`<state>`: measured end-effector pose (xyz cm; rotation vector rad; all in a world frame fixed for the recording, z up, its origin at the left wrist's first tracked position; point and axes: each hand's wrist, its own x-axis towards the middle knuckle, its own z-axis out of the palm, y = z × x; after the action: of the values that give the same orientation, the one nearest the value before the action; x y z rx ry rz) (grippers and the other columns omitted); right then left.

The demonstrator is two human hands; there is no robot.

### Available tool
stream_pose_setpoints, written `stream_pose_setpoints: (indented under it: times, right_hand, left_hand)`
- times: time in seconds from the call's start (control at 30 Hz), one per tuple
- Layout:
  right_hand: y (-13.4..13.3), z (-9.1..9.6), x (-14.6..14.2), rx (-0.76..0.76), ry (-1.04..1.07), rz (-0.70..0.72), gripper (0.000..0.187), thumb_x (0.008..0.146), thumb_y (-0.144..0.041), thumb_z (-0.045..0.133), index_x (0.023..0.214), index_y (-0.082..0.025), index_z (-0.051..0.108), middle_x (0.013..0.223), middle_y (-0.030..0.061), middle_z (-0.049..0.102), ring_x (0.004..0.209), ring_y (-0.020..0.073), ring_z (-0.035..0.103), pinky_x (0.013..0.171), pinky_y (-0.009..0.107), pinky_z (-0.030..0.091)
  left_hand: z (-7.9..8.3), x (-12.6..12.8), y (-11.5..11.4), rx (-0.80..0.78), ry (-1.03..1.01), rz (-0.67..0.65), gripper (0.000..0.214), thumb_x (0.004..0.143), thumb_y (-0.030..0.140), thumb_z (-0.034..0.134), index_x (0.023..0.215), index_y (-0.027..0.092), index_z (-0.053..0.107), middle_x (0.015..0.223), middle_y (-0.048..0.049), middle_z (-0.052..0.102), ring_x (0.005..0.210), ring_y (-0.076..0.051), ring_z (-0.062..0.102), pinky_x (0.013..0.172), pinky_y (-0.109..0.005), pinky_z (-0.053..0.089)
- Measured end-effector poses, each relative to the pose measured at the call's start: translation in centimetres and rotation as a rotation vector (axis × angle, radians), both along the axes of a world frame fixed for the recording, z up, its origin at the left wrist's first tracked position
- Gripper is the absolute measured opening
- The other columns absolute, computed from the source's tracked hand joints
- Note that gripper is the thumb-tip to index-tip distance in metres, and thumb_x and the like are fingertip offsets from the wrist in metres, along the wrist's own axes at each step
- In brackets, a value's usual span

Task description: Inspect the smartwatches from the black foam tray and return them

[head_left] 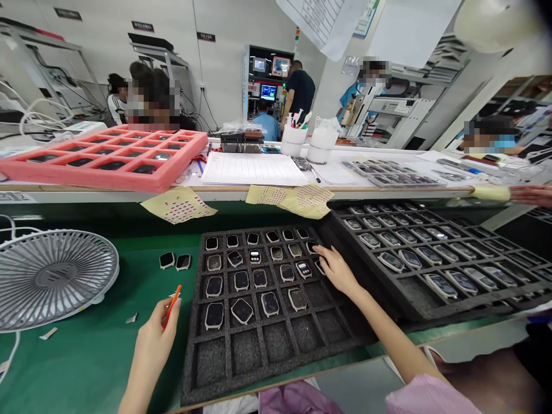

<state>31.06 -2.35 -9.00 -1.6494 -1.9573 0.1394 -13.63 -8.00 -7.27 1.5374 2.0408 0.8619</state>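
Observation:
In my left hand point(157, 333), a slim orange pen-like tool point(173, 305) points upward between closed fingers, left of the black foam tray point(276, 339). My right hand point(340, 273) reaches over that tray's right side, its fingertips closed at the edge of a smartwatch point(310, 247) in a right-hand slot. Another watch lies partly hidden under the hand. Several square watches sit in the tray's slots, some tilted. Two have lit screens, one such watch point(255, 256) in the second row and another lit watch point(303, 269) near my right hand.
Two loose watches point(175, 261) lie on the green mat point(142, 253). A fan point(60, 279) stands at left. Another black foam tray point(431, 310) with watches is at right. On the shelf are a pink foam tray point(168, 178), papers point(250, 169) and white cups point(294, 141). People are beyond.

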Motion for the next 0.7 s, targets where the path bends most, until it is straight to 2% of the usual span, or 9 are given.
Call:
stream_pose_setpoints:
  times: [0.13, 0.23, 0.3, 0.4, 0.5, 0.6, 0.7]
  right_hand:
    - [-4.4, -1.7, 1.7, -0.054, -0.055, 0.032, 0.041, 0.094, -0.026, 0.033, 0.130, -0.021, 0.050, 0.133, 0.0100, 0.059, 0.131, 0.0249, 0.047, 0.113, 0.058, 0.024]
    - [-6.4, -1.6, 2.7, -0.030, -0.045, 0.004, 0.037, 0.095, -0.027, 0.034, 0.127, -0.023, 0.053, 0.124, 0.0089, 0.065, 0.124, 0.0244, 0.054, 0.113, 0.056, 0.028]
    - [-6.4, -0.7, 2.7, 0.029, -0.014, -0.045, 0.036, 0.095, -0.027, 0.035, 0.124, -0.023, 0.054, 0.118, 0.0091, 0.068, 0.116, 0.0248, 0.060, 0.109, 0.054, 0.035]
    - [-4.3, 1.0, 1.6, 0.103, 0.039, -0.117, 0.036, 0.093, -0.030, 0.037, 0.125, -0.021, 0.053, 0.121, 0.0119, 0.065, 0.113, 0.0266, 0.060, 0.099, 0.049, 0.045]
    - [-0.4, 2.2, 0.0, 0.023, -0.006, -0.122, 0.035, 0.092, -0.027, 0.036, 0.120, -0.020, 0.056, 0.119, 0.0111, 0.064, 0.112, 0.0251, 0.058, 0.099, 0.042, 0.045]
    - [4.3, 2.4, -1.4, -0.039, -0.027, -0.175, 0.029, 0.090, -0.023, 0.040, 0.107, -0.018, 0.062, 0.108, 0.0135, 0.065, 0.108, 0.0277, 0.058, 0.096, 0.042, 0.045]
    - [8.7, 1.8, -2.2, -0.094, -0.003, -0.292, 0.021, 0.086, -0.022, 0.048, 0.096, -0.013, 0.065, 0.107, 0.0211, 0.062, 0.110, 0.0349, 0.054, 0.093, 0.048, 0.043]
  left_hand:
    - [0.2, 0.2, 0.2, -0.032, 0.011, -0.003, 0.040, 0.077, 0.056, 0.042, 0.089, 0.022, 0.060, 0.084, -0.0078, 0.073, 0.064, -0.024, 0.065, 0.057, -0.027, 0.046]
    - [0.4, 0.8, 0.5, -0.036, 0.030, -0.034, 0.041, 0.079, 0.056, 0.041, 0.090, 0.022, 0.060, 0.082, -0.0075, 0.072, 0.062, -0.023, 0.064, 0.055, -0.026, 0.045]
    - [0.3, 1.1, 0.7, -0.029, 0.035, -0.059, 0.040, 0.081, 0.053, 0.038, 0.091, 0.021, 0.060, 0.076, -0.0060, 0.070, 0.058, -0.022, 0.062, 0.054, -0.026, 0.044]
    - [0.0, 1.4, 0.6, 0.001, 0.019, -0.100, 0.041, 0.084, 0.050, 0.035, 0.098, 0.021, 0.060, 0.067, -0.0027, 0.064, 0.054, -0.020, 0.058, 0.053, -0.025, 0.044]
    - [-0.4, 1.2, 0.2, 0.053, 0.012, -0.126, 0.044, 0.086, 0.052, 0.034, 0.105, 0.021, 0.059, 0.066, -0.0005, 0.061, 0.050, -0.017, 0.054, 0.051, -0.024, 0.042]
    - [-0.5, 0.9, -0.4, 0.048, 0.023, -0.098, 0.046, 0.086, 0.054, 0.034, 0.108, 0.022, 0.059, 0.065, 0.0008, 0.060, 0.048, -0.016, 0.052, 0.049, -0.023, 0.040]
    - [-0.4, 0.6, -0.9, 0.009, 0.000, -0.081, 0.047, 0.086, 0.056, 0.035, 0.109, 0.023, 0.059, 0.064, 0.0012, 0.058, 0.047, -0.016, 0.051, 0.048, -0.023, 0.039]
